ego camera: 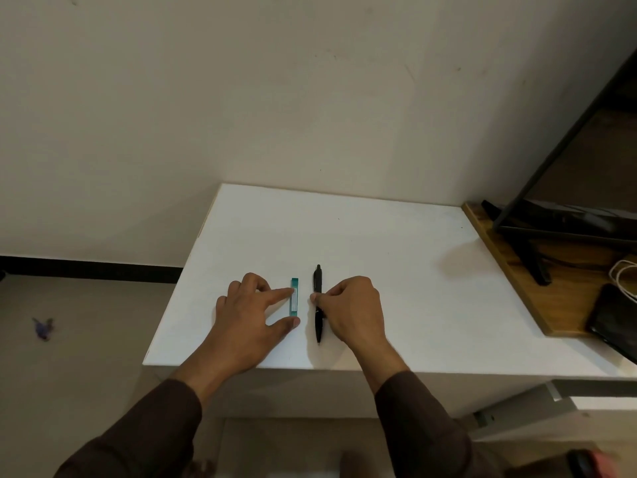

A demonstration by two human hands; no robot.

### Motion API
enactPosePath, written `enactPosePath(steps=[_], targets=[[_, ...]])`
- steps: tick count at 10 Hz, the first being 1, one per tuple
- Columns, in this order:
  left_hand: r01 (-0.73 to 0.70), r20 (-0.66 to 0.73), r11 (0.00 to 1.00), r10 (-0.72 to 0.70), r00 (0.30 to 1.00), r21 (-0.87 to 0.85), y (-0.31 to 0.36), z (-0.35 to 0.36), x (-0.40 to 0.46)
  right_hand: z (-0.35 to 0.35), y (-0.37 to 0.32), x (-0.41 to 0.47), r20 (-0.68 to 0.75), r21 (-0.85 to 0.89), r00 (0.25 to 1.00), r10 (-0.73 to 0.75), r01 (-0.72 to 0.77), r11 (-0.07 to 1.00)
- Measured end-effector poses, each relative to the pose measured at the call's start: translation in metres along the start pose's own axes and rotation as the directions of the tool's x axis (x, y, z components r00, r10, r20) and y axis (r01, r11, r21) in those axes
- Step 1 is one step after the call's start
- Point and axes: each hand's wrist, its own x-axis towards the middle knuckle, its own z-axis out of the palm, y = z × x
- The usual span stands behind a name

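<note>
Left hand (pixel 248 312) spread, forefinger and thumb touching teal case (pixel 295 300) | right hand (pixel 351 308) curled, pinching black pen (pixel 317 282) mid-barrel | both lie side by side on white worktop (pixel 379 253), near its front edge

White table (pixel 379 236): teal case (pixel 295 303), black pen (pixel 317 282) lying parallel, near front edge.

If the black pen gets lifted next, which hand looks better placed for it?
Likely the right hand: its fingers curl on the black pen. The left hand touches the teal case beside it.
</note>
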Motion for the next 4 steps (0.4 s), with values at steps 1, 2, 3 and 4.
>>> enactPosePath(steps=[1,2,3,4], targets=[[0.001,0.006,1.0,-0.001,1.0,-0.002,0.001,-0.001,-0.001,0.0,0.001,0.0,0.005,-0.006,1.0,-0.006,0.006,1.0],[0.003,0.011,1.0,-0.003,1.0,-0.031,-0.001,-0.003,-0.001,-0.003,-0.001,-0.001,0.009,-0.003,1.0,-0.018,0.018,1.0],[-0.01,0.013,0.998,0.011,1.0,-0.063,-0.003,-0.004,-0.002,-0.009,0.004,0.001,-0.003,0.036,1.0,-0.025,0.025,0.999],[-0.006,0.019,0.998,0.007,1.0,-0.062,-0.002,-0.01,-0.003,-0.019,0.007,-0.002,0.002,0.052,1.0,-0.028,0.027,0.998]])
